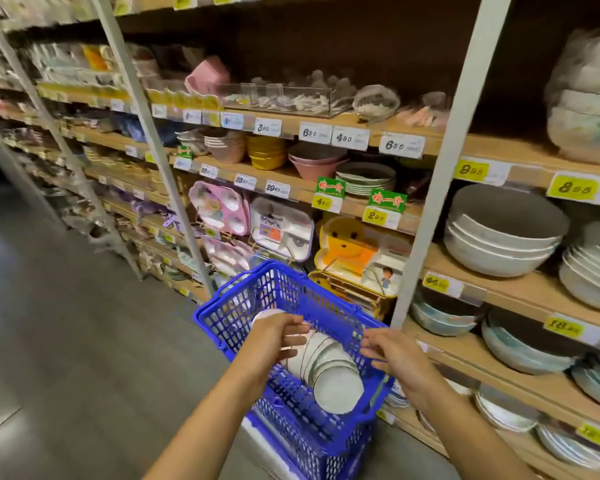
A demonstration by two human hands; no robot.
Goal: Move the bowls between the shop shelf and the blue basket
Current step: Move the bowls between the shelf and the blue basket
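Light falls evenly and fairly brightly from overhead; the yellow price labels (pixel 573 188) and the blue basket (pixel 326 308) look strongly saturated; the back of the shop shelf (pixel 361 39) near the top sinks into dark brown shadow; the grey floor (pixel 49 341) carries a faint, soft sheen; motion blur smears the far left shelving and the upper edge; wide-angle distortion splays the pale uprights (pixel 430 202) outward; the centre is sharper, though still slightly soft.

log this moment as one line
left hand: on bowls, grip unclear | right hand: fingers loose, over rim | bowls: stacked sideways in blue basket
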